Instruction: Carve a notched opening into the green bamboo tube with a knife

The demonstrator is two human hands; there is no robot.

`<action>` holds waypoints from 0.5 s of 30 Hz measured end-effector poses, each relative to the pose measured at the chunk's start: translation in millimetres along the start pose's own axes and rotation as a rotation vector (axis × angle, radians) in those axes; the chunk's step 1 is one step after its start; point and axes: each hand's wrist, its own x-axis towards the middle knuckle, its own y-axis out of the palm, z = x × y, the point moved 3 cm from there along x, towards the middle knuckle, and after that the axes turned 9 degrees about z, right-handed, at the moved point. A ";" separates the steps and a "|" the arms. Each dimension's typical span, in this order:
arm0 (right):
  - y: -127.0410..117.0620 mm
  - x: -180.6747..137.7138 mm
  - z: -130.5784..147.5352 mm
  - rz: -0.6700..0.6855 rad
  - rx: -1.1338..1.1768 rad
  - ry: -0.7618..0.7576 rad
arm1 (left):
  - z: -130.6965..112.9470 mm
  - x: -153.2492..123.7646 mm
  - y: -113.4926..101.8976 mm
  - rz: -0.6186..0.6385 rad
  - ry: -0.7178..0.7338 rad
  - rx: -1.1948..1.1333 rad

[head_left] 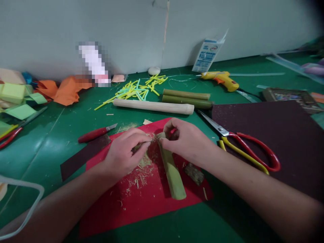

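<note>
A green split bamboo piece [172, 173] lies lengthwise on a red sheet [106, 209], its far end up by my fingers. My right hand [186, 140] is curled at that far end, thumb and fingers pinching it. Just to the left, my left hand [129, 148] is closed in a pinch, its fingertips close to the bamboo's end. Whatever sits between those left fingertips is too small to name. Pale shavings [143, 165] are scattered over the sheet under the left hand. A dark rough block [194, 173] rests right of the bamboo, below my right wrist.
A red-handled knife [95, 134] lies left; large scissors [238, 141] lie right on a dark board [265, 135]. Behind are a pale stick [154, 106], green bamboo lengths [187, 98], yellow cut strips [136, 89], a yellow glue gun [222, 80] and orange paper [67, 91].
</note>
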 end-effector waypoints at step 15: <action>-4.4 -9.9 10.0 0.260 0.755 -0.115 | -16.3 1.6 -26.6 -0.126 -0.031 -0.015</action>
